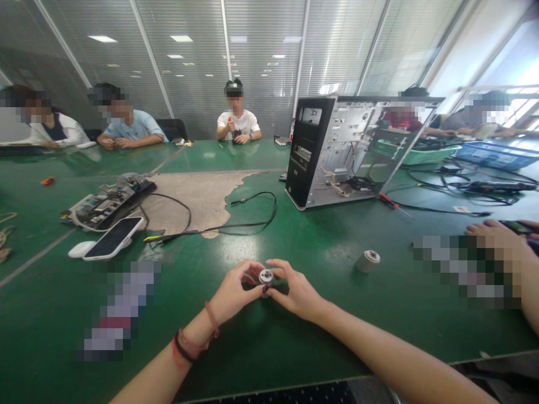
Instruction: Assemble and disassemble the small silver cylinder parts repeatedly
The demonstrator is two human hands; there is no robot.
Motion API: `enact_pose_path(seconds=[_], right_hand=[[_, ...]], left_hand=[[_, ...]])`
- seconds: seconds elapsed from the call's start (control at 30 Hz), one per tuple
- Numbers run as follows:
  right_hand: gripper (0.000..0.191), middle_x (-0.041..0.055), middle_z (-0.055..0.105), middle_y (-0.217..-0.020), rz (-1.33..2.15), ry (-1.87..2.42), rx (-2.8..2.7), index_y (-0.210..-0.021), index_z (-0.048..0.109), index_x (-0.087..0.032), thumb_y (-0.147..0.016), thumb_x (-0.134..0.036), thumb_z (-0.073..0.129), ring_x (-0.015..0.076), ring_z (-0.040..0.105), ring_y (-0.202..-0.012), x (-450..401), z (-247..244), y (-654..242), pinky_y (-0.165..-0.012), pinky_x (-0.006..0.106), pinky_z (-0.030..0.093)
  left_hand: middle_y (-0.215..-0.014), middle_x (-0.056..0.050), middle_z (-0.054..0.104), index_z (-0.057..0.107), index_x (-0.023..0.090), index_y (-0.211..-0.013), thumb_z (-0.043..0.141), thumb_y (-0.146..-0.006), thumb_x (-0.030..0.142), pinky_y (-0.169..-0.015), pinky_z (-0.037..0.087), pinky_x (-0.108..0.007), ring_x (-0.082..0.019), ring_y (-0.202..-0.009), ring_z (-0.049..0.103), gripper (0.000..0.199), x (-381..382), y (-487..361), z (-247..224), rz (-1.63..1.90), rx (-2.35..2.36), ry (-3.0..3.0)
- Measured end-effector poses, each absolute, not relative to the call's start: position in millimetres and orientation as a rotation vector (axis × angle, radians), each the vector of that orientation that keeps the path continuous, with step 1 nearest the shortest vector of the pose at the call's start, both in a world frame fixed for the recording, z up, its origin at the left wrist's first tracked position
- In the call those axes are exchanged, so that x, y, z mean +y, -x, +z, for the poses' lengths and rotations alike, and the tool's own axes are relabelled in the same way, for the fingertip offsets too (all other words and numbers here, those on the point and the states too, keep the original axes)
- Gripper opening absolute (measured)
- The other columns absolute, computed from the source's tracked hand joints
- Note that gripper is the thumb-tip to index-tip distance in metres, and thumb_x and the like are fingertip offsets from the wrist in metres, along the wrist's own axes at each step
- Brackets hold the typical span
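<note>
Your left hand (238,287) and right hand (298,290) hold a small metal cylinder (266,276) between curled fingers and thumbs, close before you at the green table (236,353); a similar cylinder (369,260) sits rightward; an opened computer case (306,160) stands beyond.

Left hand (236,289) and right hand (298,290) hold small cylinder (266,276) between fingers, near edge of green table (240,350). Second cylinder (368,261) stands to the right. Open PC case (302,157) beyond, screwdriver (394,205) beside its base. Phone (115,237) at left, near cable (219,227).
</note>
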State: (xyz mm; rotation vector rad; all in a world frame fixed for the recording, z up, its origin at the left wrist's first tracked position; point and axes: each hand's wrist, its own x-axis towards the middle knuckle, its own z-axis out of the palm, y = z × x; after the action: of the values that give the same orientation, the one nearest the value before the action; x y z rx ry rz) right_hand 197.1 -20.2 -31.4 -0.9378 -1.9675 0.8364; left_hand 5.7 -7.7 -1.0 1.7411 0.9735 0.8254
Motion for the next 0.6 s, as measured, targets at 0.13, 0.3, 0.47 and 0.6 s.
enact_pose_path(seconds=[0.13,0.3,0.47,0.6], right_hand=[[0.053,0.0086,0.057,-0.127,0.675,0.952,-2.017,-0.131,0.039,-0.026,-0.082,-0.028,0.060,0.0254,0.058,-0.109,-18.5,-38.3,-198.2,-0.093,0.042,0.043],[0.060,0.0083,0.056,-0.128,0.599,0.937,-2.053,-0.137,0.032,-0.028,-0.083,-0.026,0.058,0.0263,0.055,-0.113,-18.4,-40.3,-197.6,-0.096,0.046,0.040],[0.065,0.0099,0.056,-0.127,0.523,0.898,-2.106,-0.139,0.028,-0.026,-0.081,-0.021,0.057,0.0256,0.053,-0.114,-17.0,-35.4,-198.3,-0.098,0.047,0.037],[0.069,0.0103,0.055,-0.127,0.492,0.901,-2.139,-0.139,0.027,-0.024,-0.077,-0.018,0.058,0.0246,0.052,-0.115,-14.6,-30.2,-203.1,-0.099,0.047,0.036]], left_hand=[[-0.095,-0.005,0.059,0.062,0.019,-0.100,0.064,-0.074,0.018,-0.078,0.048,-0.029,-0.019,-0.087,0.058,0.026,-10.3,-6.8,2.7,0.844,0.996,-1.900],[-0.092,-0.003,0.057,0.061,0.020,-0.099,0.062,-0.074,0.014,-0.079,0.046,-0.029,-0.018,-0.086,0.057,0.025,-11.2,-6.8,4.3,0.870,1.024,-2.019],[-0.092,-0.004,0.057,0.060,0.019,-0.097,0.062,-0.073,0.012,-0.081,0.045,-0.029,-0.019,-0.089,0.056,0.025,-11.9,-6.9,4.7,0.889,1.030,-2.124],[-0.095,-0.005,0.057,0.057,0.020,-0.096,0.060,-0.075,0.013,-0.083,0.045,-0.031,-0.020,-0.092,0.055,0.023,-13.2,-6.0,3.7,0.886,1.028,-2.212]])
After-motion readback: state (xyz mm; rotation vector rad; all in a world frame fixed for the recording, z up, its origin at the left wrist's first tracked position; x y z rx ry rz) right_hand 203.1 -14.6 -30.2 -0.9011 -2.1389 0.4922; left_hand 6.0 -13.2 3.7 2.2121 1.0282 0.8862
